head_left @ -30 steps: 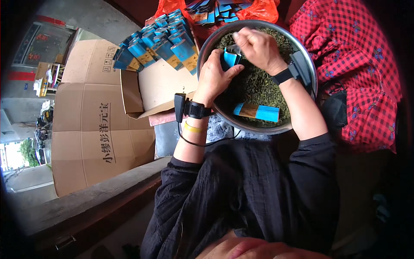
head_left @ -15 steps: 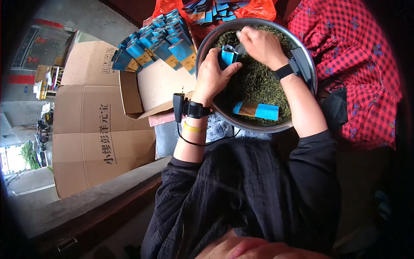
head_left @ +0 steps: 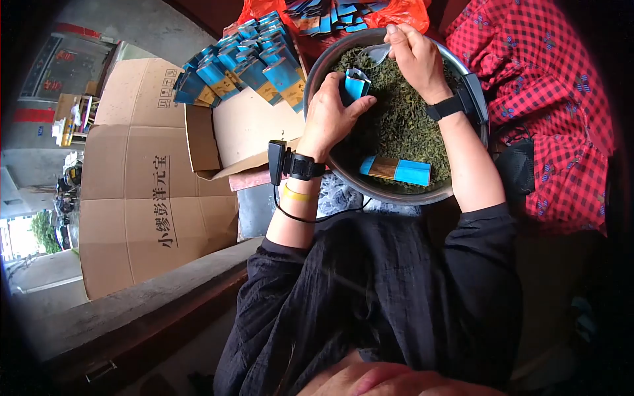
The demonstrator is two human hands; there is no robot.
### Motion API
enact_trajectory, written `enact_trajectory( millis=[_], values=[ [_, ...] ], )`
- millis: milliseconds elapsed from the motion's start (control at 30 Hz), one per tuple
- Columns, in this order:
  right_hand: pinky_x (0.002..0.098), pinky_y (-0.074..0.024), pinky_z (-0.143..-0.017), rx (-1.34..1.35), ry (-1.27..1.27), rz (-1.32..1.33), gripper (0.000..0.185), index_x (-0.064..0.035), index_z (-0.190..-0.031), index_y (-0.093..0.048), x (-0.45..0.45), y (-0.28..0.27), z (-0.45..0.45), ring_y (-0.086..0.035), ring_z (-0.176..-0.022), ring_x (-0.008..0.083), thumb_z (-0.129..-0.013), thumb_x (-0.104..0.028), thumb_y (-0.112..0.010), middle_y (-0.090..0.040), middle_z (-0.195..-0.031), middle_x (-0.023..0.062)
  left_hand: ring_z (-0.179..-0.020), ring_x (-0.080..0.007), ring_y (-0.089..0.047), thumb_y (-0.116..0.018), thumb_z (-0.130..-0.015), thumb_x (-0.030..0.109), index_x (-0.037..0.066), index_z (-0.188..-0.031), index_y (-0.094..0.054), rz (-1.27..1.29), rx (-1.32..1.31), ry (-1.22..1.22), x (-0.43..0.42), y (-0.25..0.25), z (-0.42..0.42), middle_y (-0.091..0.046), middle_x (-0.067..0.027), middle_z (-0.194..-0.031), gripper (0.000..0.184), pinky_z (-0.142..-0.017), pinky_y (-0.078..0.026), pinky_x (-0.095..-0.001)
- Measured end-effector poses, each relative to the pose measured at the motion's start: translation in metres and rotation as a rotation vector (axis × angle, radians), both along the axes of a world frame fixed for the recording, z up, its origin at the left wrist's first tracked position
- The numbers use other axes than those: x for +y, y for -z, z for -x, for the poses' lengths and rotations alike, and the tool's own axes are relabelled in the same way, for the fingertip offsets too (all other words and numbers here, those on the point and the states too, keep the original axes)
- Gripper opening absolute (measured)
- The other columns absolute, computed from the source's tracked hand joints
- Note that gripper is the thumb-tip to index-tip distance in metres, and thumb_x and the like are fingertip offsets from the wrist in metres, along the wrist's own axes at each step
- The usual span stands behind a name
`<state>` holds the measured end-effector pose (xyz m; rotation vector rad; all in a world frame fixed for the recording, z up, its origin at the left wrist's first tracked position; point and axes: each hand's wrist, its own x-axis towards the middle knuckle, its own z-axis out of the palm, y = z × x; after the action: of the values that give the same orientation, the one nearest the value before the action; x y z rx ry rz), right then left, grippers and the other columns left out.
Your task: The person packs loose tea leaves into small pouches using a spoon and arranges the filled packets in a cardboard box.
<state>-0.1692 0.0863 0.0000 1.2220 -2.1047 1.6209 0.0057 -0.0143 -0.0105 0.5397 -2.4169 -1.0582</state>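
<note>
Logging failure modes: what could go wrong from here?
1. The left hand holds a narrow, open blue packet; leaves tipped from the clear spoon in the right hand could miss its mouth.
2. The second packet lies on the leaves and might get buried.
3. The wrist-device cable runs near the metal basin and may snag.

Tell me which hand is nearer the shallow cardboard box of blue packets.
Left. The left hand, holding an open blue packet, is at the side of the metal bowl next to the shallow cardboard box; the right hand is farther off, over the bowl's leaves.
</note>
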Motion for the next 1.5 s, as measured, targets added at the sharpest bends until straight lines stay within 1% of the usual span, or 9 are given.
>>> enact_trajectory(
  millis=[233,500,567,700,933,1267,1300,1400,1500],
  values=[
    [0.0378,-0.0472,-0.061,0.525,-0.152,-0.009,0.014,-0.0064,-0.083,-0.061,0.001,-0.009,-0.027,-0.062,-0.066,0.0294,-0.09,-0.019,-0.059,-0.062,-0.07,0.0098,-0.096,-0.0384,-0.061,-0.079,-0.072,0.034,-0.005,-0.116,-0.05,-0.012,-0.02,0.017,0.0,-0.003,0.0,-0.062,-0.0257,-0.101,0.065,-0.082,-0.049,-0.0415],
    [0.0395,-0.0469,-0.057,0.303,0.038,-0.074,0.018,-0.0059,-0.084,-0.06,0.007,-0.005,-0.003,-0.06,-0.061,0.0321,-0.092,-0.021,-0.057,-0.059,-0.064,0.0113,-0.095,-0.0361,-0.063,-0.079,-0.072,0.033,-0.005,-0.117,-0.05,-0.015,-0.022,-0.005,0.001,-0.002,0.0,-0.063,-0.0242,-0.1,0.066,-0.081,-0.049,-0.0401],
    [0.0411,-0.0478,-0.066,0.332,0.013,-0.414,0.012,-0.006,-0.084,-0.06,0.009,-0.002,-0.001,-0.061,-0.071,0.0306,-0.088,-0.017,-0.058,-0.061,-0.073,0.0109,-0.094,-0.0347,-0.063,-0.079,-0.072,0.033,-0.005,-0.118,-0.05,-0.059,-0.026,-0.013,0.0,-0.002,0.001,-0.064,-0.0233,-0.1,0.066,-0.082,-0.049,-0.0393],
    [0.0415,-0.0426,-0.091,0.261,-0.225,-0.235,0.014,-0.0081,-0.087,-0.062,0.005,-0.006,-0.01,-0.056,-0.105,0.0277,-0.075,-0.01,-0.055,-0.062,-0.107,0.0113,-0.095,-0.033,-0.063,-0.079,-0.073,0.033,-0.004,-0.119,-0.05,-0.165,-0.035,-0.022,-0.001,-0.003,0.001,-0.063,-0.0229,-0.101,0.066,-0.083,-0.049,-0.0384],
    [0.0405,-0.0369,-0.103,0.218,-0.506,-0.415,0.017,-0.0035,-0.093,-0.062,0.008,0.0,-0.016,-0.048,-0.122,0.0321,-0.079,-0.012,-0.062,-0.054,-0.128,0.0147,-0.109,-0.0319,-0.059,-0.069,-0.082,0.028,-0.004,-0.128,-0.045,-0.162,0.129,0.074,-0.008,0.012,0.002,-0.061,-0.0247,-0.113,0.061,-0.092,-0.046,-0.0368],
    [0.0345,-0.043,-0.095,-0.107,-0.661,-0.356,0.033,0.0013,-0.108,-0.062,0.004,-0.007,-0.011,-0.053,-0.115,0.0212,-0.085,-0.022,-0.067,-0.056,-0.126,0.0104,-0.082,-0.0232,-0.067,-0.069,-0.084,0.027,0.002,-0.108,-0.061,-0.395,-0.004,0.164,-0.01,0.012,0.001,-0.069,-0.0155,-0.088,0.036,-0.073,-0.05,-0.0361],
    [0.0334,-0.0432,-0.094,0.086,-0.668,-0.433,0.037,0.0015,-0.111,-0.061,0.003,-0.009,-0.012,-0.055,-0.112,0.0211,-0.085,-0.024,-0.067,-0.059,-0.122,0.0102,-0.074,-0.0113,-0.06,-0.069,-0.086,0.023,-0.001,-0.104,-0.061,-0.231,-0.003,0.176,-0.011,0.013,0.002,-0.065,-0.0068,-0.078,0.031,-0.068,-0.049,-0.0299],
    [0.0314,-0.0446,-0.091,-0.112,-0.762,-0.573,0.034,0.0018,-0.11,-0.062,0.004,-0.014,-0.013,-0.058,-0.101,0.0179,-0.086,-0.021,-0.067,-0.063,-0.11,0.0091,-0.074,-0.0169,-0.064,-0.069,-0.084,0.025,0.0,-0.108,-0.061,-0.025,0.08,0.178,-0.009,0.013,0.001,-0.068,-0.0127,-0.084,0.035,-0.068,-0.05,-0.0347],
    [0.0254,-0.0466,-0.078,-0.275,-0.746,-0.404,0.032,0.0027,-0.106,-0.062,0.002,-0.012,-0.016,-0.058,-0.087,0.01,-0.086,-0.021,-0.068,-0.064,-0.094,0.0041,-0.074,-0.0258,-0.064,-0.059,-0.091,0.033,0.001,-0.104,-0.062,-0.296,0.043,0.194,-0.012,0.005,0.0,-0.067,-0.0152,-0.082,0.035,-0.069,-0.05,-0.0382]
  ],
)
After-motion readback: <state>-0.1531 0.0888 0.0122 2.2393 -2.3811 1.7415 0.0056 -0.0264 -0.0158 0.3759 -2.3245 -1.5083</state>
